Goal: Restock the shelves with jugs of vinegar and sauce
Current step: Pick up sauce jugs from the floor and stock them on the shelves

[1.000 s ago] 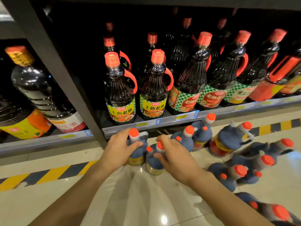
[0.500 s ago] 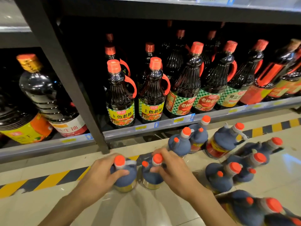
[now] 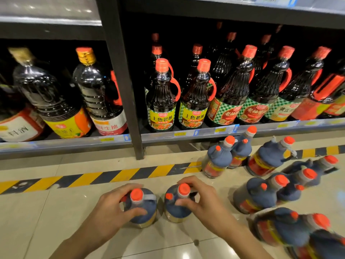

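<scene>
A dark shelving unit (image 3: 119, 71) fills the upper half of the view, its bottom shelf edged with a pale price rail (image 3: 186, 134) and split by a black upright post. Right of the post stand rows of tall dark sauce bottles (image 3: 161, 98) with orange caps and orange loop handles, yellow and green-checked labels facing out; left of the post sit larger dark bottles (image 3: 99, 94) with orange and white labels. Below lies a glossy tiled floor (image 3: 37, 212) crossed by a yellow-and-black hazard stripe (image 3: 119, 174). On the floor at the right a loose cluster of squat dark jugs (image 3: 261, 195) with orange caps stands close together, some blurred at the lower right corner. Nearer the middle, two more jugs stand upright side by side, just apart, below the stripe. The left hand (image 3: 110, 212) curls round the left jug (image 3: 141, 208), thumb across its front and fingers over its shoulder. The right hand (image 3: 203, 200) grips the right jug (image 3: 176, 204), fingers wrapped about its neck beside the orange cap.
</scene>
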